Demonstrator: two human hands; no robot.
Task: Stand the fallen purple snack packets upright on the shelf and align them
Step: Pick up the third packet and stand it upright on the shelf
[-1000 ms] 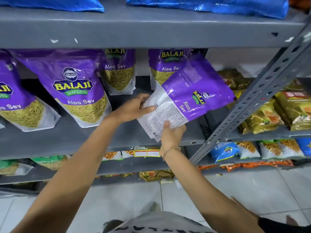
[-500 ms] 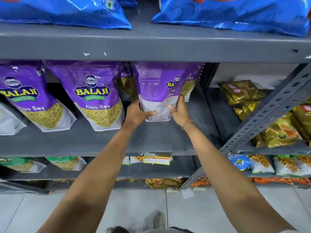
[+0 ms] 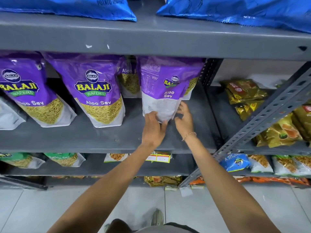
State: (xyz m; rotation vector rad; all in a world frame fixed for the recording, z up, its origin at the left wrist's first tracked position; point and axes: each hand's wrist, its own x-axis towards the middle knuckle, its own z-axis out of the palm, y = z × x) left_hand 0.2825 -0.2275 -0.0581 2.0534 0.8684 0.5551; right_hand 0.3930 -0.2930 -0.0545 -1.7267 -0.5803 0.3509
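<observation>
A purple Aloo Sev packet [image 3: 165, 84] stands upright on the grey shelf [image 3: 104, 137], its back side facing me. My left hand [image 3: 154, 127] grips its bottom edge from below. My right hand [image 3: 184, 119] touches the packet's lower right corner, fingers curled. Two purple packets stand to its left, one in the middle [image 3: 99, 91] and one at the far left [image 3: 25, 91], fronts facing me. Two more purple packets [image 3: 129, 78] stand behind the held one, partly hidden.
Blue packets [image 3: 235, 9] lie on the shelf above. A perforated grey upright [image 3: 262, 118] slants at the right, with gold packets [image 3: 245, 95] beyond it. Green and blue packets fill the lower shelf; a price label [image 3: 159, 158] hangs on the shelf's front edge. Tiled floor below.
The packet went from tilted and held in the air to standing upright on the shelf. Both hands slid down to its bottom edge.
</observation>
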